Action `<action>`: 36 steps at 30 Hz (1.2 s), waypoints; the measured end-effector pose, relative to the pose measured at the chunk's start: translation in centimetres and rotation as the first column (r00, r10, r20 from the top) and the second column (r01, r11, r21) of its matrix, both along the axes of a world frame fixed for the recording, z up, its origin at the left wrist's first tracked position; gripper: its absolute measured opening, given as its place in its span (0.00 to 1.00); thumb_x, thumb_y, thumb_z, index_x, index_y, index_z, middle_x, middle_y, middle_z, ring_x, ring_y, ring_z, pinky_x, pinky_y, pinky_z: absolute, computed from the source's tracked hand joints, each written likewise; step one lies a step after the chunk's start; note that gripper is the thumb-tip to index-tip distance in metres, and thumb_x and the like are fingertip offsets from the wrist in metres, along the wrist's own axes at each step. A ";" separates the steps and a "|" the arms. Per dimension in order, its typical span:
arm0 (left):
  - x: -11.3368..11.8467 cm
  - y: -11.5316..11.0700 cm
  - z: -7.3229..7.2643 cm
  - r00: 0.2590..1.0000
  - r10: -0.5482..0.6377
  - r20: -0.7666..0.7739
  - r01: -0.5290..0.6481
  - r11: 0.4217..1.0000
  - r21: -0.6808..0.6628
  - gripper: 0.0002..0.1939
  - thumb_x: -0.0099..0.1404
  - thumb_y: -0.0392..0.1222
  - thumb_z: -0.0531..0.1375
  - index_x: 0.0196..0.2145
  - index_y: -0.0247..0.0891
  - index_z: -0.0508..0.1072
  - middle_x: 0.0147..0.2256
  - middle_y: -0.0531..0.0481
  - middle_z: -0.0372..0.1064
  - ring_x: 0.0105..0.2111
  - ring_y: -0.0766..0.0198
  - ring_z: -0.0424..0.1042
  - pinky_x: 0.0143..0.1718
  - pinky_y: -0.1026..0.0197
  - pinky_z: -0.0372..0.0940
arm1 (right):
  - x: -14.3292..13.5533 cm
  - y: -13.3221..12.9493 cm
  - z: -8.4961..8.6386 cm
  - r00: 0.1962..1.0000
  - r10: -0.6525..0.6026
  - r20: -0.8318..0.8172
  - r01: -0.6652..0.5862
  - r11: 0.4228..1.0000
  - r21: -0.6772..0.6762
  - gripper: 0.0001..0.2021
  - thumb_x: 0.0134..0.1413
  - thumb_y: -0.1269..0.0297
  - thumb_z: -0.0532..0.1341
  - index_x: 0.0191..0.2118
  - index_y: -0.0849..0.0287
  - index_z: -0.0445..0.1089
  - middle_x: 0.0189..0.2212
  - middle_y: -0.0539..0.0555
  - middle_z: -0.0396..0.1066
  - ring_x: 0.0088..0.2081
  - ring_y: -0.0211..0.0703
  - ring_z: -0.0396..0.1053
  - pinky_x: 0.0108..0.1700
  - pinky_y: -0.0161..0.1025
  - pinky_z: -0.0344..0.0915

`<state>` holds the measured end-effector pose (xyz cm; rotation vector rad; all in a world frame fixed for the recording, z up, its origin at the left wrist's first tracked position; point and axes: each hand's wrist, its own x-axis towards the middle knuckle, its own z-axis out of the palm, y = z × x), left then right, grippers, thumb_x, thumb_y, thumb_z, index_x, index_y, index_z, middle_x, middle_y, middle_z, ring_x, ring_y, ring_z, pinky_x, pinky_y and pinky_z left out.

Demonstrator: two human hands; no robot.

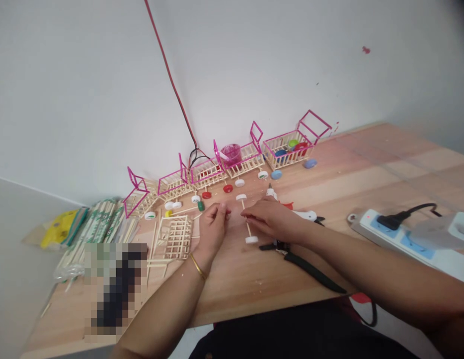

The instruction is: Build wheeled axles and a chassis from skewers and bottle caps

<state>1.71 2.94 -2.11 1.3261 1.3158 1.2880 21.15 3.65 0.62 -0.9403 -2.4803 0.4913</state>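
Note:
My right hand [267, 218] pinches a thin wooden stick [248, 230] at its middle. A white bottle cap [241, 197] sits on the stick's far end and another white cap [251, 240] on its near end, like an axle with two wheels. To the left, my left hand [214, 224] is curled closed just above the table, with nothing showing between its fingers. Beside that wrist lies a lattice of glued wooden sticks [179, 237]. A white glue gun [304, 215] lies partly hidden behind my right hand, and dark-handled pliers [310, 271] lie under my right forearm.
Several small stick carts with pink rims [287, 144] and bottle-cap wheels line the wall. One holds a pink cup [231, 154]. Bundled sticks [100, 224] and a yellow bag [60, 229] lie left, near a blurred dark object [119, 289]. A power strip [399, 239] lies right.

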 end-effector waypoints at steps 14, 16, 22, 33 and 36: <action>0.0 -0.1 0.5 0.978 -0.106 -0.177 0.110 0.994 0.015 0.18 0.62 0.53 0.56 0.24 0.35 0.70 0.23 0.52 0.65 0.25 0.68 0.62 0.26 0.66 0.56 | -0.4 -0.1 0.2 0.987 0.014 0.158 -0.011 1.000 -0.021 0.09 0.59 0.67 0.55 0.39 0.58 0.72 0.34 0.55 0.76 0.37 0.45 0.71 0.46 0.45 0.51; 0.1 -0.1 0.5 0.983 -0.090 -0.162 0.093 0.996 0.010 0.19 0.62 0.54 0.56 0.24 0.35 0.70 0.23 0.52 0.64 0.25 0.67 0.62 0.26 0.66 0.56 | -0.3 -0.1 0.1 0.988 0.019 0.154 -0.019 1.000 -0.005 0.09 0.59 0.67 0.55 0.39 0.58 0.72 0.34 0.55 0.76 0.37 0.45 0.71 0.46 0.45 0.50; 0.1 -0.1 0.7 0.974 -0.098 -0.204 0.107 0.994 0.030 0.18 0.62 0.53 0.56 0.24 0.35 0.71 0.23 0.52 0.65 0.27 0.67 0.63 0.28 0.66 0.57 | -0.1 -0.2 -0.2 0.989 0.039 0.140 -0.042 0.999 0.023 0.09 0.59 0.66 0.54 0.38 0.58 0.71 0.33 0.55 0.75 0.36 0.43 0.70 0.47 0.45 0.48; 0.1 -0.1 0.6 0.965 -0.109 -0.240 0.122 0.992 0.041 0.17 0.64 0.50 0.55 0.25 0.35 0.70 0.24 0.52 0.65 0.26 0.67 0.63 0.29 0.66 0.56 | 0.0 -0.2 -0.2 0.989 0.075 0.124 -0.079 0.997 0.024 0.10 0.61 0.66 0.52 0.36 0.59 0.71 0.32 0.53 0.75 0.35 0.42 0.68 0.45 0.44 0.49; 0.0 -0.1 0.5 0.963 -0.111 -0.247 0.125 0.991 0.040 0.18 0.64 0.51 0.55 0.25 0.35 0.70 0.23 0.52 0.65 0.26 0.67 0.63 0.29 0.66 0.56 | 0.0 -0.2 -0.2 0.990 0.080 0.117 -0.083 0.996 0.024 0.10 0.61 0.65 0.52 0.37 0.59 0.71 0.33 0.53 0.74 0.36 0.42 0.68 0.45 0.43 0.50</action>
